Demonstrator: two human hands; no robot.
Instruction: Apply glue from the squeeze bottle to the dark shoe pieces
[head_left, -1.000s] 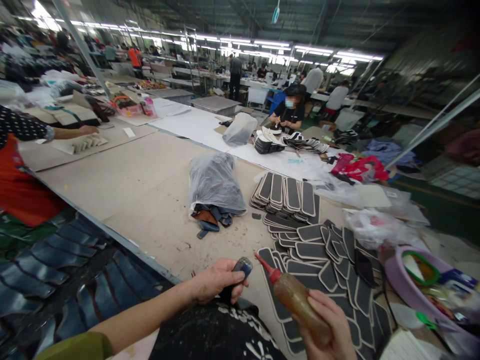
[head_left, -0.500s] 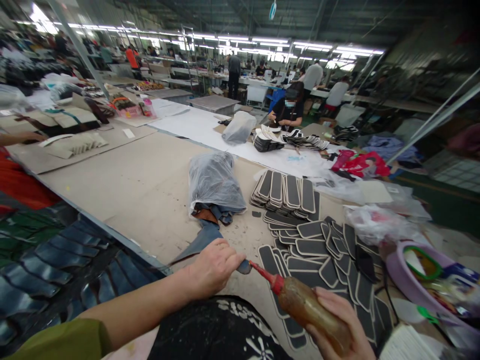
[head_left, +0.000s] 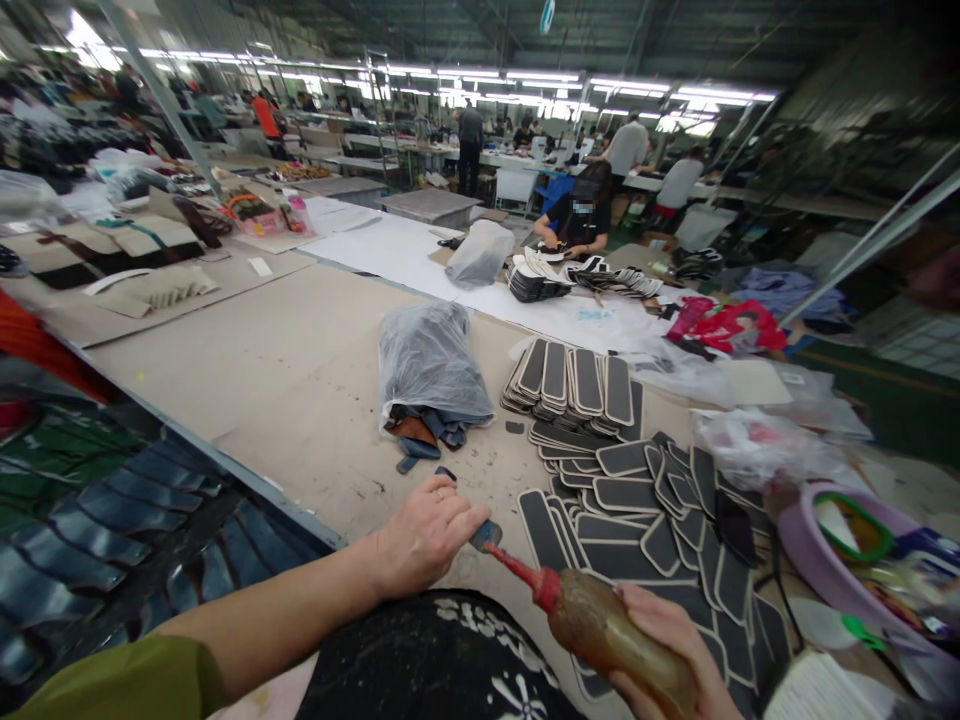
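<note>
My left hand (head_left: 427, 535) is closed on a blue leather strip (head_left: 486, 536), whose end sticks out past the fingertips. My right hand (head_left: 675, 640) grips an amber glue bottle (head_left: 611, 625) with a red nozzle, its tip touching or very near that end. Beyond my left hand, a clear plastic bag (head_left: 429, 360) holds blue and brown leather pieces that spill from its mouth. Grey pads with cream edges (head_left: 630, 494) lie in a loose heap to the right, and more stand in neat stacks (head_left: 555, 375) behind them.
A purple basin (head_left: 806, 530) with odds and ends stands at the right edge. Blue curved pieces (head_left: 82, 510) hang or lie below the table's left edge. Across the table (head_left: 285, 350) a person (head_left: 577, 220) works beside stacked black and white parts (head_left: 532, 275).
The blue strip behind my left hand has swung from a long flap to mostly out of sight. The bottle and nozzle have shifted slightly left and down. The orange-clad person at far left has moved.
</note>
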